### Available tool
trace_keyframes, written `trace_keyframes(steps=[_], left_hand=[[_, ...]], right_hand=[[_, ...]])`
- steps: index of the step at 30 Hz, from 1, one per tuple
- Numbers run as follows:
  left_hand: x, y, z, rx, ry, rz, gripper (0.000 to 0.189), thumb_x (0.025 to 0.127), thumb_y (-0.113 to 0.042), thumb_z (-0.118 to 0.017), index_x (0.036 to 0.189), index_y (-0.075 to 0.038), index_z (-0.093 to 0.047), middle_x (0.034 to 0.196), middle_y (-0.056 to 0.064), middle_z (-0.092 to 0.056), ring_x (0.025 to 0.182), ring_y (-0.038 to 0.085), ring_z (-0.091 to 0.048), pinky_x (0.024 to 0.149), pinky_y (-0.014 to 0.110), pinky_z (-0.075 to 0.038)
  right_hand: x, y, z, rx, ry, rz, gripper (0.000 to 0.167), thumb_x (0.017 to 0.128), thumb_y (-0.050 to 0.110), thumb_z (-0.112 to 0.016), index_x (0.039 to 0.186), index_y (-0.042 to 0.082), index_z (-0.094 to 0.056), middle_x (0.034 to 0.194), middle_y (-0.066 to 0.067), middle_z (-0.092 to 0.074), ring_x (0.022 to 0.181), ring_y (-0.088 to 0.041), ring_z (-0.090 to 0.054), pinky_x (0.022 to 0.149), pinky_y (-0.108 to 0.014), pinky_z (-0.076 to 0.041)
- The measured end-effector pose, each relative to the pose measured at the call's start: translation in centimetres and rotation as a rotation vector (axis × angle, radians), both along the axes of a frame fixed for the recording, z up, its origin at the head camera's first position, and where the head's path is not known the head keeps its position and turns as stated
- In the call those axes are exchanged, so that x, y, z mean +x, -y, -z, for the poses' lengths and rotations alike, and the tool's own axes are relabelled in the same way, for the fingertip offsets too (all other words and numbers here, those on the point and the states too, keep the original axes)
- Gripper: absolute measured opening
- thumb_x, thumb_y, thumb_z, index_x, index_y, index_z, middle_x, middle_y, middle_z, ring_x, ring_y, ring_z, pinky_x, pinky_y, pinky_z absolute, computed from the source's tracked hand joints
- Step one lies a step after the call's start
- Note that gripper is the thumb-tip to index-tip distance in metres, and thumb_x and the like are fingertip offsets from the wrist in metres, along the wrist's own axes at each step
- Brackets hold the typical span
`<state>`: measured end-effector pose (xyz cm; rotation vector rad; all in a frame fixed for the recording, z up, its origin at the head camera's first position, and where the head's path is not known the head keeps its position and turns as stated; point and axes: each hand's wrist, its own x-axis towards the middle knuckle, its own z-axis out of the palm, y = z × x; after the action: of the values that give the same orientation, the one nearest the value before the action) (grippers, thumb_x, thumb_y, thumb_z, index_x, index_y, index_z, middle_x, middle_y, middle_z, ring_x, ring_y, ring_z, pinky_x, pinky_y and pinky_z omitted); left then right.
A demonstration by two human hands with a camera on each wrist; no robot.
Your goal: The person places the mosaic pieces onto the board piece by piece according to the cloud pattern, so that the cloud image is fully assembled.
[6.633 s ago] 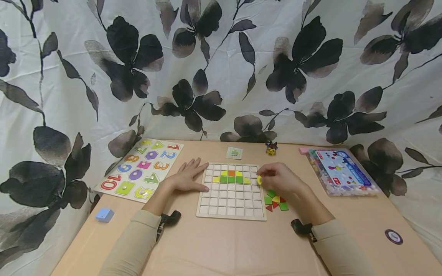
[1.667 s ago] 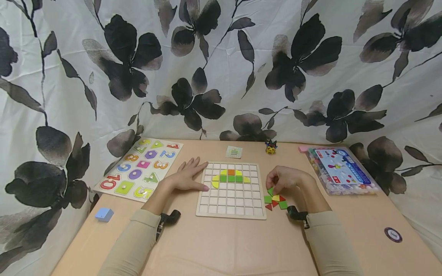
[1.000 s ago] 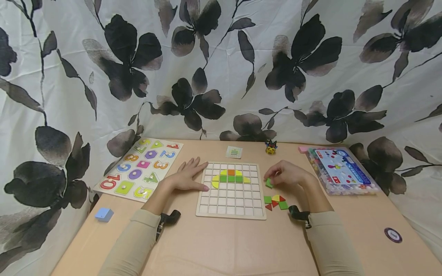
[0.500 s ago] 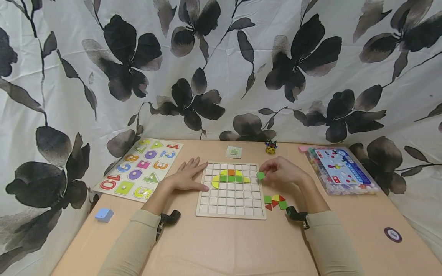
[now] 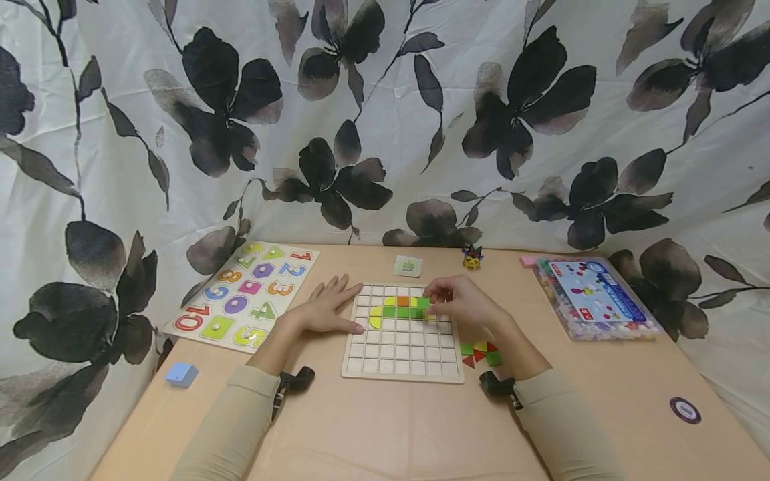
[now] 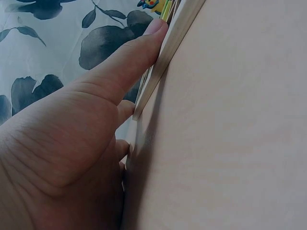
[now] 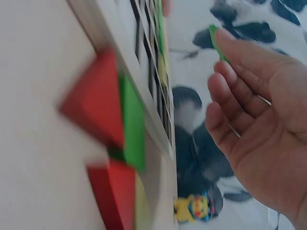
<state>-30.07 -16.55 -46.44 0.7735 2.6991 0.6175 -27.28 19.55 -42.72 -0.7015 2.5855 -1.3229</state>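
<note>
Pinching a green tile (image 5: 424, 303) between thumb and finger with the right grip (image 5: 463, 304), over the upper right part of the coloured pattern (image 5: 403, 312) on the gridded board (image 5: 402, 367), slightly below the centre of the frame. Has just carried the tile from the board's right edge to above this pattern; probably to be read as picking done, placing in hand. Rests the left grip (image 5: 321, 310), fingers spread, at the board's left edge. Farther out, leaves loose pieces (image 5: 478, 355) on the bench (image 5: 397, 434), beside the board's lower right. In the right wrist view, can see the tile well clear of the board; cannot judge this height from the head view. In the left wrist view, can see the thumb laid on the board's edge.
</note>
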Motion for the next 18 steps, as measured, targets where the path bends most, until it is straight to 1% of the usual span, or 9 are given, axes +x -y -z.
trace_keyframes(steps=[3, 7, 13, 15, 18], left_hand=[[0.0, 0.0, 0.0, 0.0, -0.001, 0.002, 0.111, 0.08, -0.077, -0.071, 0.167, -0.026, -0.024, 0.175, 0.018, -0.001, 0.162, 0.041, 0.005, 0.129, 0.063, 0.005], [0.0, 0.0, -0.1, 0.001, 0.005, -0.001, 0.112, 0.08, -0.077, -0.071, 0.167, -0.027, -0.024, 0.176, 0.018, -0.001, 0.162, 0.04, 0.006, 0.129, 0.062, 0.005], [0.0, 0.0, 0.0, 0.002, 0.008, -0.002, 0.11, 0.081, -0.075, -0.072, 0.167, -0.027, -0.024, 0.175, 0.019, -0.001, 0.162, 0.041, 0.005, 0.129, 0.063, 0.005], [-0.1, 0.0, 0.0, 0.004, 0.008, -0.003, 0.109, 0.082, -0.074, -0.072, 0.167, -0.027, -0.024, 0.175, 0.019, -0.002, 0.162, 0.041, 0.005, 0.128, 0.063, 0.005], [0.0, -0.1, 0.0, 0.009, 0.01, -0.005, 0.109, 0.082, -0.074, -0.072, 0.167, -0.026, -0.025, 0.175, 0.019, -0.002, 0.162, 0.041, 0.005, 0.129, 0.063, 0.005]], right_hand=[[0.2, 1.4, 0.2, -0.01, -0.012, 0.023, 0.022, 0.089, 0.01, -0.083, 0.11, 0.01, -0.076, 0.088, -0.003, -0.063, 0.084, -0.023, -0.054, 0.068, -0.023, -0.043], [0.5, 3.1, 0.6, -0.039, 0.0, 0.029, 0.023, 0.089, 0.009, -0.082, 0.111, 0.011, -0.077, 0.089, -0.003, -0.065, 0.083, -0.021, -0.056, 0.068, -0.023, -0.047], [0.4, 5.0, 1.4, -0.049, -0.039, -0.023, 0.024, 0.088, 0.005, -0.082, 0.111, 0.004, -0.077, 0.087, -0.003, -0.068, 0.076, -0.016, -0.058, 0.063, -0.022, -0.049], [0.4, 5.4, 1.6, -0.032, -0.057, -0.037, 0.025, 0.087, 0.005, -0.082, 0.111, 0.002, -0.076, 0.085, -0.003, -0.067, 0.074, -0.015, -0.058, 0.062, -0.021, -0.048], [0.4, 6.0, 1.8, -0.005, -0.059, -0.043, 0.025, 0.087, 0.006, -0.083, 0.11, 0.002, -0.076, 0.084, -0.002, -0.066, 0.074, -0.015, -0.057, 0.061, -0.021, -0.047]])
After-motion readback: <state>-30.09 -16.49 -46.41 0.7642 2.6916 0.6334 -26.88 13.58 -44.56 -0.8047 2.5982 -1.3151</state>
